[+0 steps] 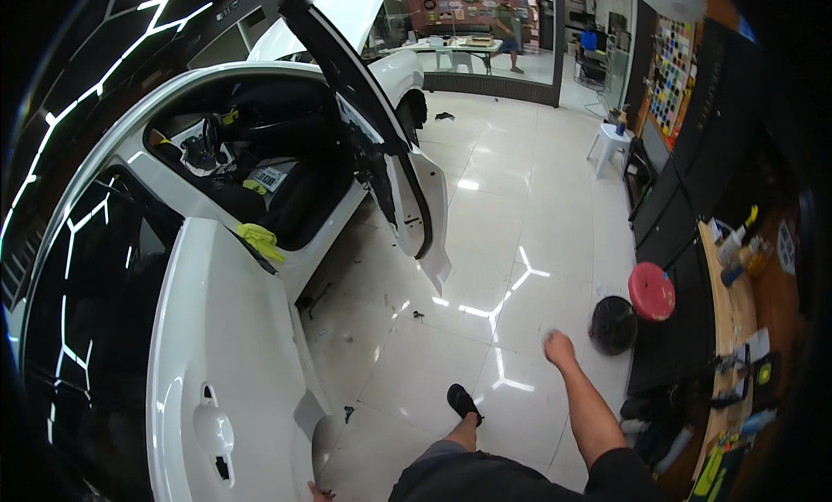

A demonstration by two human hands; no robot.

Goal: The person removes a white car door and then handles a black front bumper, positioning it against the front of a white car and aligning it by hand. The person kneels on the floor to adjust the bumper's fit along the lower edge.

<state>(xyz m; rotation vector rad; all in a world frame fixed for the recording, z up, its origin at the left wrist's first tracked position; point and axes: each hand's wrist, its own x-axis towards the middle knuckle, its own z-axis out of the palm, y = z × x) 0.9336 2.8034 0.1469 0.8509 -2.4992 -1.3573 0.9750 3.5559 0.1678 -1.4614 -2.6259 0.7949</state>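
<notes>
At the bottom edge, my left hand point(321, 492) grips the lower edge of the white rear car door point(212, 320), mostly cut off from view; two dark openings show around its handle area. My right hand point(558, 348) hangs over the tiled floor with fingers curled; whatever they may hold is too blurred to make out. Ahead, the white front door point(420, 207) stands open, with dark inner parts exposed. A yellow cloth point(258, 239) lies on the body between the doors, and loose items rest inside on the dark seat point(290, 203).
Right of me are a red stool seat point(651, 290), a black bucket point(612, 326) and a wooden bench point(728, 320) with bottles and tools. A white stool point(607, 142) stands farther back. Small dark scraps lie on the floor. Another person point(507, 34) is behind the glass partition.
</notes>
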